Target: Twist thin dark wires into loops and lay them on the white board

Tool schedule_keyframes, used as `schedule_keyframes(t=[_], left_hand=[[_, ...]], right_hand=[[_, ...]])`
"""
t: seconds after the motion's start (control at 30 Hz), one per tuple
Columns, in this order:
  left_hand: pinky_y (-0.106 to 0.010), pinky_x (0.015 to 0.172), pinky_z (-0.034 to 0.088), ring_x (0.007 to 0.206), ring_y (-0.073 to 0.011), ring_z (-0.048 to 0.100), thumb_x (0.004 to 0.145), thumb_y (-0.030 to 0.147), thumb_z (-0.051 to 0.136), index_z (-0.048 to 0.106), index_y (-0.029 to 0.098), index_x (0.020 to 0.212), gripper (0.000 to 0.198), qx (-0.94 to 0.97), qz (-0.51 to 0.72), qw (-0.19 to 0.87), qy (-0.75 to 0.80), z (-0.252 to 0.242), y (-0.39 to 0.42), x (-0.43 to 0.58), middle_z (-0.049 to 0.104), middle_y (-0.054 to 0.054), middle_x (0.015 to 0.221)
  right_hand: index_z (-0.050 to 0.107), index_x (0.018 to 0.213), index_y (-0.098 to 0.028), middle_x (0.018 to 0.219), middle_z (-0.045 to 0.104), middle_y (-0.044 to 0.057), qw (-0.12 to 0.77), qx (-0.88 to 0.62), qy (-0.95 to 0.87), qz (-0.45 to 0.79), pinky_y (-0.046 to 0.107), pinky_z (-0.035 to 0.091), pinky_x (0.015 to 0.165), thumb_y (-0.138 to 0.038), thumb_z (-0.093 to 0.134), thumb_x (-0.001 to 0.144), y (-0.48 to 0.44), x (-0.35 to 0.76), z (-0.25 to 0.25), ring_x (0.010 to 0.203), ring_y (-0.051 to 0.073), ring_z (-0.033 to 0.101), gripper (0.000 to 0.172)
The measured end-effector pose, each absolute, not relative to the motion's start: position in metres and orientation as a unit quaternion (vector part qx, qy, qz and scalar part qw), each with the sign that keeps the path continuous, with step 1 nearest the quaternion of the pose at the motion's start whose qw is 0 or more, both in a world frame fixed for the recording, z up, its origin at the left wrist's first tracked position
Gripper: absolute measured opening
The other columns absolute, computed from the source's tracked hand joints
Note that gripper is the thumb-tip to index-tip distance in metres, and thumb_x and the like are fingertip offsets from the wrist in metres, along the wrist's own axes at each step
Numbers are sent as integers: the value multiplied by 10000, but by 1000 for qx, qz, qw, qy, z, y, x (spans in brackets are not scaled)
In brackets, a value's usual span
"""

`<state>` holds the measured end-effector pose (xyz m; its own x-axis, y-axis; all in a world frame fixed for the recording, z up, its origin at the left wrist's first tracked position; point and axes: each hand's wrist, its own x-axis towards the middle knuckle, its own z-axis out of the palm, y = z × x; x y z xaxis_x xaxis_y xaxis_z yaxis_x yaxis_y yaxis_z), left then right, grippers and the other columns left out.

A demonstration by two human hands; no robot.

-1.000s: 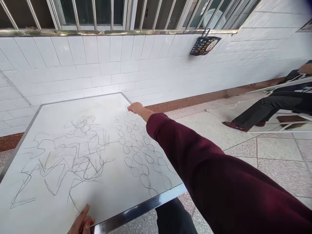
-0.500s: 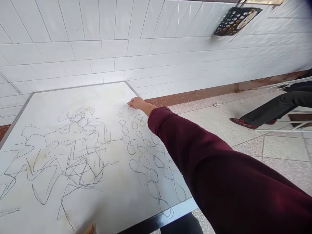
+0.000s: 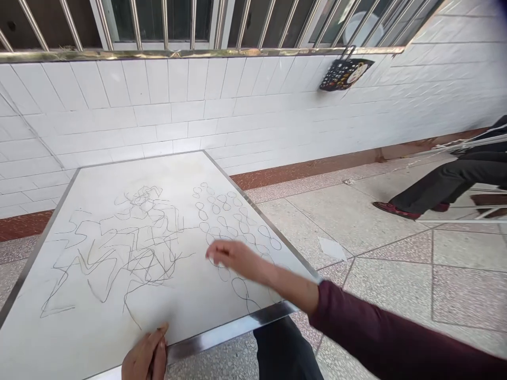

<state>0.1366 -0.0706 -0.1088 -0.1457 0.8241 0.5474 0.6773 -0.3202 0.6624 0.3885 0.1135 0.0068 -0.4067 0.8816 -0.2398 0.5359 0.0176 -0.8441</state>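
Bottom left, the left hand point(image 3: 144, 359) sits fingers-together at the near metal edge point(image 3: 229, 332) of the white board point(image 3: 99, 179), which lies centre-left under dense scribbles point(image 3: 130, 248). And the right hand point(image 3: 237, 261) has swung back from the far corner, now over the figure-eight loops point(image 3: 233, 221), fingers bunched, pinch unclear!

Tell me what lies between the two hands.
In the head view, mostly bare white tabletop lies between the right hand and the left hand; the dark scribbled lines lie just above that stretch.
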Motion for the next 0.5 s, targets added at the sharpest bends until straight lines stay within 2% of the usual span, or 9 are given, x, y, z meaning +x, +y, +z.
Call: schedule_keyframes(t=[0.1,0.17,0.23,0.3,0.4,0.5], left_hand=[[-235,630,569,677,-162,688,948,216,498,667,186,1136,255,700,474,83,527,-103,-69,131,723,-61,801],[-232,626,563,670,-149,671,937,145,499,657,186,1148,266,730,462,89,496,-97,-74,128,707,-45,776],[-269,718,582,790,-167,692,934,115,488,649,169,1153,277,732,459,88,495,-91,-86,127,722,-79,879],[-279,775,584,862,-171,695,932,104,490,651,169,1145,274,734,448,86,503,-88,-101,124,727,-89,945],[-266,781,585,864,-162,697,936,95,489,651,167,1157,284,733,443,74,511,-88,-128,112,726,-87,949],[-240,759,586,844,-153,706,946,112,488,650,179,1184,296,727,425,60,536,-99,-149,94,729,-77,946]], right_hand=[[713,868,-216,696,651,2,130,-415,-657,616,215,349,499,-297,560,860,7,365,-28,554,102,486,174],[691,854,-197,666,608,-9,143,-409,-601,672,212,340,493,-330,543,857,-45,349,-53,514,85,437,200],[669,842,-187,650,585,-15,156,-413,-571,692,213,336,495,-376,558,844,-80,339,-72,508,82,413,220],[662,840,-186,657,588,-12,155,-419,-575,686,221,362,518,-400,582,828,-96,337,-84,539,96,449,229],[663,859,-192,699,619,10,166,-451,-602,637,252,426,552,-431,562,848,-94,347,-89,586,131,529,259],[672,987,-216,845,685,64,243,-490,-652,525,330,525,646,-502,464,916,-65,366,-81,759,213,642,361]])
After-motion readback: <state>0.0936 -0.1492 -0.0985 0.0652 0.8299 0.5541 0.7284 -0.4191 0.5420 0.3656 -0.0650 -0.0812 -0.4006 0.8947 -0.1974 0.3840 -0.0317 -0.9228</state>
